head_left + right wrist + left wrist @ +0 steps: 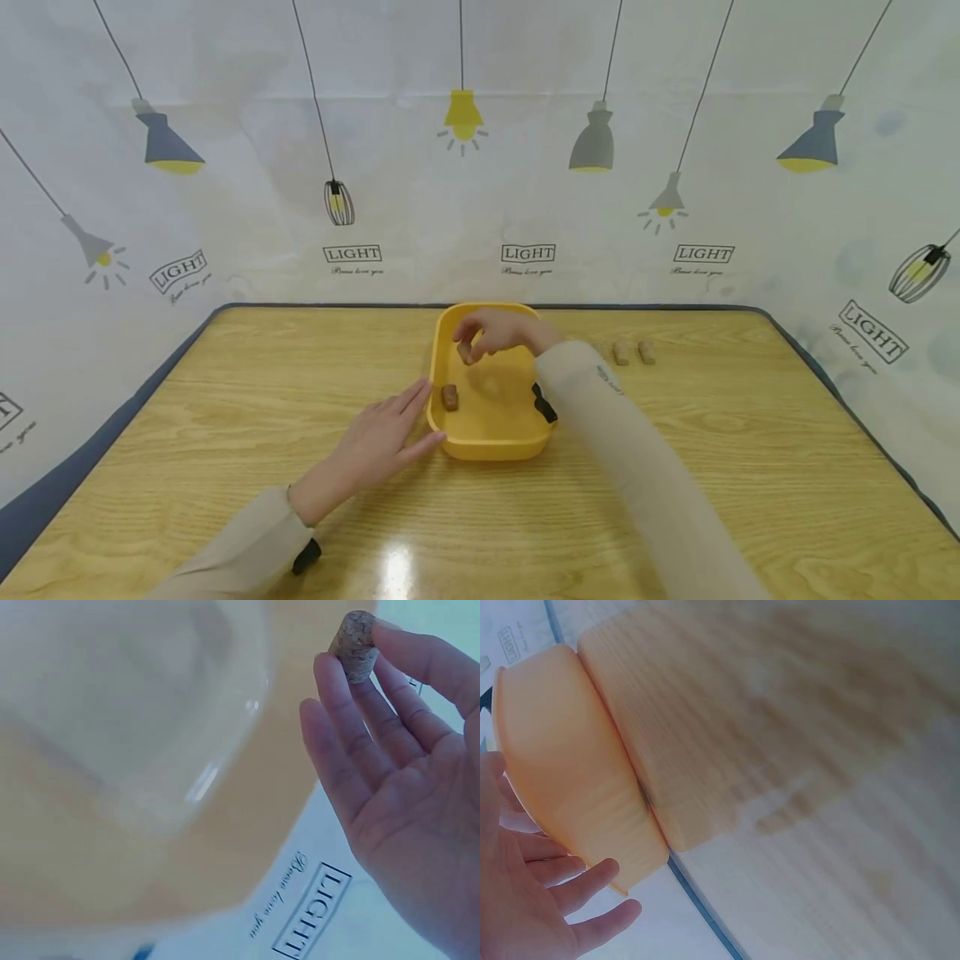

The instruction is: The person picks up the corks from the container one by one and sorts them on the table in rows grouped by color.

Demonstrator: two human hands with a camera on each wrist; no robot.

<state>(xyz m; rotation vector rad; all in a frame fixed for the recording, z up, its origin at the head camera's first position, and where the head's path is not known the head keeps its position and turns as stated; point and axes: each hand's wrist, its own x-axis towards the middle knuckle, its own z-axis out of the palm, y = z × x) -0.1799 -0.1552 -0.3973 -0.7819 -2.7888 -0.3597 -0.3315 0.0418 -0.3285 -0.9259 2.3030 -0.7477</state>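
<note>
My right hand (pixel 493 332) is over the yellow tray (pixel 491 451) and pinches a cork (pixel 466 353) between thumb and fingertips. In the right wrist view the speckled cork (pixel 355 646) shows its round end, and the palm is free of anything else. Inside the tray, by its left wall, lies another cork (pixel 449 397). My left hand (pixel 378 437) rests at the tray's left side with fingers fairly straight and spread. In the left wrist view these fingers (pixel 585 889) are beside the tray's outer wall (pixel 570 750).
Right of the tray, corks stand in a row on the wooden table (pixel 247 392): two in plain sight, a nearer cork (pixel 621 352) and an outer cork (pixel 647 352), plus one partly hidden by my right sleeve (pixel 637 450). A lamp-printed backdrop (pixel 420 208) rises behind the table.
</note>
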